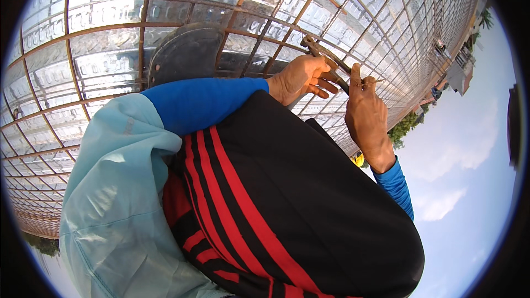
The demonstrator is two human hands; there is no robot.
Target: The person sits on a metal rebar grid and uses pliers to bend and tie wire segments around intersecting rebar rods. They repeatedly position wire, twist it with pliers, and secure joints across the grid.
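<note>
A pair of dark, rusty pincers (335, 60) lies between my hands, its jaws close to a crossing of the steel bars. My left hand (298, 80) is curled about one handle, fingers bent and partly hidden behind it. Closed at the handle ends, my right hand (366, 116) has its index finger laid along them. A short thin wire (376, 81) sticks out beside the right fingers; where its other end goes is hidden. Beneath the pincers runs a rusty rebar mesh (237, 8).
Shiny ribbed metal decking (102, 8) lies under the mesh. My dark boot (185, 52) rests on the bars beside the left forearm. My bent knee in black trousers with red stripes (309, 187) fills the middle. Trees (406, 131) and buildings (459, 77) stand beyond the mesh edge.
</note>
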